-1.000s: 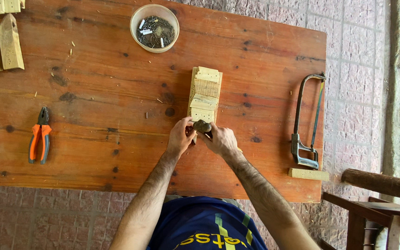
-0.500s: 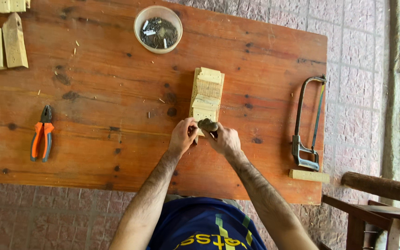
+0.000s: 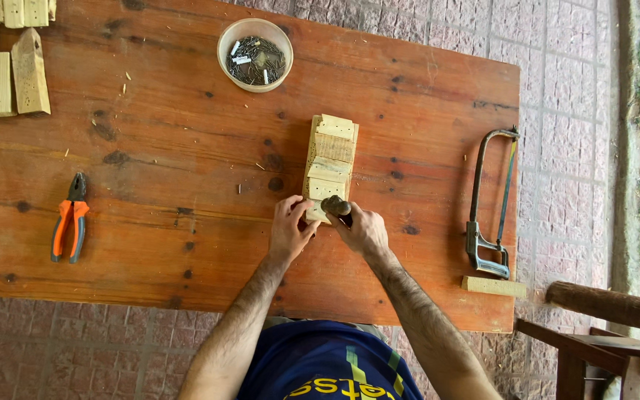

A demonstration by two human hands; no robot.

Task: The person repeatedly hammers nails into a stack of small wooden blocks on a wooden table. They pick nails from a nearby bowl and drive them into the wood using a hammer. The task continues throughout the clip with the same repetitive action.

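Pliers (image 3: pixel 68 226): orange-handled, lying at the table's left, well apart from both hands.
Left hand (image 3: pixel 290 228): fingers curled, gripping the near end of the wooden block assembly (image 3: pixel 329 164).
Block assembly: mid-table (image 3: pixel 150 148), lengthwise away from the person.
Right hand (image 3: pixel 363 228): closed around a hammer head (image 3: pixel 335 206) at the block's near end.
Hacksaw (image 3: pixel 492 204): far right.

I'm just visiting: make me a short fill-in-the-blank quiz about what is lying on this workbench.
1. The pliers on the wooden table have handles coloured ____.
2. The round bowl holds small dark metal ____.
3. The hacksaw lies to the person's ____ of the wooden block assembly.
4. The left hand and right hand both touch the assembly's ____ end.

Missing words: orange; nails; right; near
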